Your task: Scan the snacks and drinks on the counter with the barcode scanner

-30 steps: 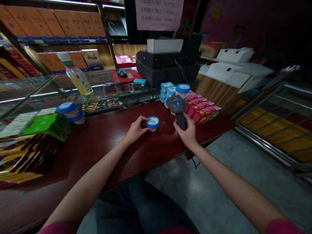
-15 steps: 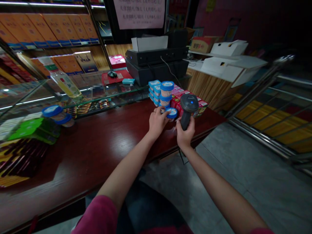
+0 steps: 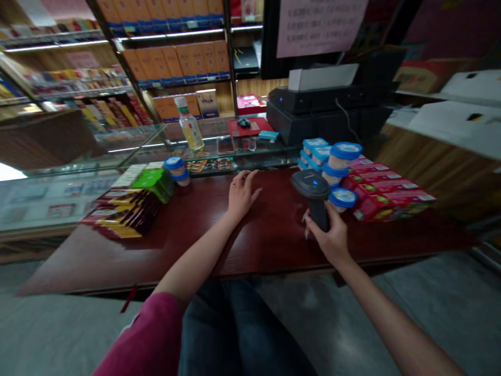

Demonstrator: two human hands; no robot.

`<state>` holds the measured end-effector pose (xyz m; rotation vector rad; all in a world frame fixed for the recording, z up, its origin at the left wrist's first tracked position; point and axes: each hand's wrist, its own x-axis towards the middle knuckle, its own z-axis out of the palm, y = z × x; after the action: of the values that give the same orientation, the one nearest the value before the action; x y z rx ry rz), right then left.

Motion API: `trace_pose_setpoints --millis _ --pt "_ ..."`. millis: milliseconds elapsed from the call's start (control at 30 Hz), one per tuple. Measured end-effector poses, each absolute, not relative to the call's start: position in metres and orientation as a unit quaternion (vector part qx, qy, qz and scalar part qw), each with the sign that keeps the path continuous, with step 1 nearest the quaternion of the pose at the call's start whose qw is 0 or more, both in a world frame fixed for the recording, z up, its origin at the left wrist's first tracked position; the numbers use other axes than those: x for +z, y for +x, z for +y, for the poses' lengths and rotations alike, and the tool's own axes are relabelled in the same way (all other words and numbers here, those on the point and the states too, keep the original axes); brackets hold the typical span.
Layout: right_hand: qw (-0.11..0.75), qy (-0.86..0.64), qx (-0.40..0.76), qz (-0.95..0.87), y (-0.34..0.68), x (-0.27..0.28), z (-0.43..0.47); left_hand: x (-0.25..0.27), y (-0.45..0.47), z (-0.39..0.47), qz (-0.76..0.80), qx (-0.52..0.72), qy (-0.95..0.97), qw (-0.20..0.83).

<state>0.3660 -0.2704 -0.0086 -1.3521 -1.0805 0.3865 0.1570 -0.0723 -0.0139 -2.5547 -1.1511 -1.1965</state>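
My right hand is wrapped round the handle of a black barcode scanner, which has a blue light on its head. Just behind the scanner stand several blue-lidded tubs, some of them stacked. My left hand is over the middle of the dark red counter, holding nothing, fingers apart. To its left, a short stack of blue-lidded tubs sits beside a green pack and a pile of yellow and brown packets.
Red boxes lie in rows to the right of the tubs. A bottle stands on the glass case behind the counter. A black till with a white box on top is at the back right. Orange boxes fill the shelves.
My left hand has let go of the front right tub and moved left across the counter. The view has swung left. The scanner is still in my right hand.
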Motion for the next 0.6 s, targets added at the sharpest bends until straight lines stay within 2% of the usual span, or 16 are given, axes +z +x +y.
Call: trace_pose_setpoints --millis 100,167,300,600 --pt "0.566 -0.531 0.368 -0.512 0.319 -0.007 -0.235 -0.008 0.064 -0.03 -0.505 -0.402 -0.76 0.077" --pt "0.542 -0.504 0.431 -0.516 0.285 -0.008 -0.211 -0.003 0.013 -0.012 -0.574 -0.392 -0.714 0.091" --pt "0.497 -0.472 0.47 -0.556 0.236 -0.008 -0.172 0.0 -0.038 0.005 -0.612 -0.43 -0.658 0.086" --pt "0.491 -0.416 0.567 -0.514 0.211 -0.004 -0.127 -0.008 -0.041 0.051 -0.502 -0.593 -0.629 0.017"
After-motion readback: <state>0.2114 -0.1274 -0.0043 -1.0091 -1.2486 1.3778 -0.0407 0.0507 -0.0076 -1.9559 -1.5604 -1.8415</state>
